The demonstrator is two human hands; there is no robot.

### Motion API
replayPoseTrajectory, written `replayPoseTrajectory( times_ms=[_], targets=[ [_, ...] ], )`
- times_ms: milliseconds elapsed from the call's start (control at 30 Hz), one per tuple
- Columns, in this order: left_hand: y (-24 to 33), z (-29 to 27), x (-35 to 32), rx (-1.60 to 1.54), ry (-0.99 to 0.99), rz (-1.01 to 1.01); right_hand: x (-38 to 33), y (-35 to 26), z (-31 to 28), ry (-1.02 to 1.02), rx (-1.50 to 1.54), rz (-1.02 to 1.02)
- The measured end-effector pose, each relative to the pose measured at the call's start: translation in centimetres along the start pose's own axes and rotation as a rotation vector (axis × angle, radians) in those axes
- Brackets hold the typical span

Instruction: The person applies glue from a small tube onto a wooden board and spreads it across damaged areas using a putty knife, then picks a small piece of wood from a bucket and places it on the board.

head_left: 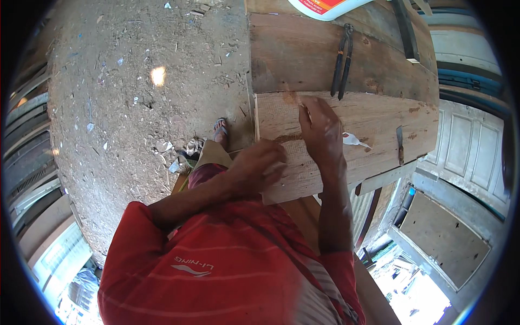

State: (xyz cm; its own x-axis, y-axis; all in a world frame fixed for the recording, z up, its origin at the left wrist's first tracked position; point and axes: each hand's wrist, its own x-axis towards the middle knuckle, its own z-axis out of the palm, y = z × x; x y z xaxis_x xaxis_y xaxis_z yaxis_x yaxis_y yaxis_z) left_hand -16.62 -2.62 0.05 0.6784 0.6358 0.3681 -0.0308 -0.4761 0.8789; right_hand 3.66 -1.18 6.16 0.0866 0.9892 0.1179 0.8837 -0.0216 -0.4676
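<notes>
Evidently pressing down with both hands on a pale, rough-sawn wooden plank [368, 122] laid across the workbench, seemingly to steady it. Left hand [259, 165] spread flat near the plank's front edge, grasping nothing. Right hand [320, 130] pinching something small at the fingertips, cannot tell what. Dark metal pincers [342, 60] resting beyond; white plastic container [327, 6] at the far edge, contents hidden.

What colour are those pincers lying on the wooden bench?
The pincers are dark, nearly black, seen in the head view.

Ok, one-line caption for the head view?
Both hands, left hand and right hand, press on a pale wooden board beside black pincers.
</notes>
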Motion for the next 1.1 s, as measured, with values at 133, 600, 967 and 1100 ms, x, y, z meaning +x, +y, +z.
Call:
replayPoseTrajectory(
  times_ms=[133,600,967,1100],
  targets=[
    [-3.5,-3.3,0.1,-0.011,0.315,-0.374,-3.8,-1.1,1.4,0.079,-0.083,0.060],
    [-5.9,-5.9,10.3,-0.365,0.224,-0.812,-3.3,-3.1,5.5,0.280,-0.071,0.159],
    [-7.3,-7.3,8.9,-0.436,0.114,-0.840,-13.8,23.0,-12.2,0.674,-0.302,0.536],
    [-7.9,-6.9,10.8,-0.494,0.045,-0.843,-22.3,36.5,-13.2,0.358,-1.159,0.456]
  ],
)
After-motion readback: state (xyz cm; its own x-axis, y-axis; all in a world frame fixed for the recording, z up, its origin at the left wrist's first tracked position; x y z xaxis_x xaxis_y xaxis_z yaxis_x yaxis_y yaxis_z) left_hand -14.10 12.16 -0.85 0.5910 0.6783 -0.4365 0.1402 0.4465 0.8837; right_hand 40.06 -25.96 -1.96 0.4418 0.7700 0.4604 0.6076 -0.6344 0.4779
